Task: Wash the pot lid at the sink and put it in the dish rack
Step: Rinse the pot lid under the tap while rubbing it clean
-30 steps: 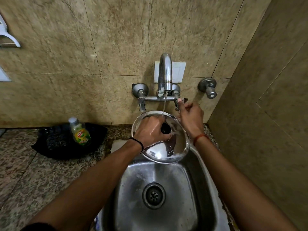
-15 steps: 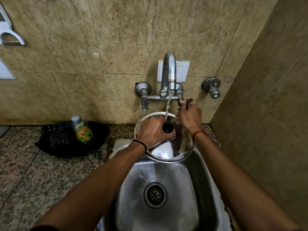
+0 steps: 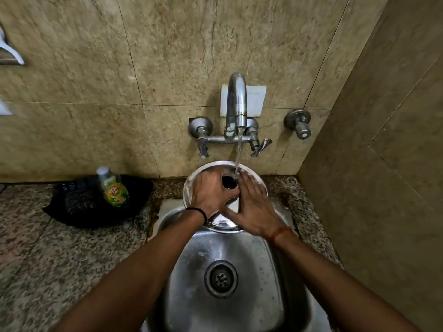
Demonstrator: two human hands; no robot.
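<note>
While water ran from tap (image 3: pixel 236 101), pot lid (image 3: pixel 257 182) sat tilted over back of sink (image 3: pixel 251 271), right under stream. Left hand (image 3: pixel 211 191) curled round black knob (image 3: pixel 229 182) in middle of lid, gripping it. Right hand (image 3: pixel 251 208) lay flat on wet lid, fingers straight (holding nothing). Green soap bottle (image 3: pixel 112 188) stood on black cloth (image 3: pixel 79 203) on speckled counter (image 3: pixel 48 259), left of sink.
</note>
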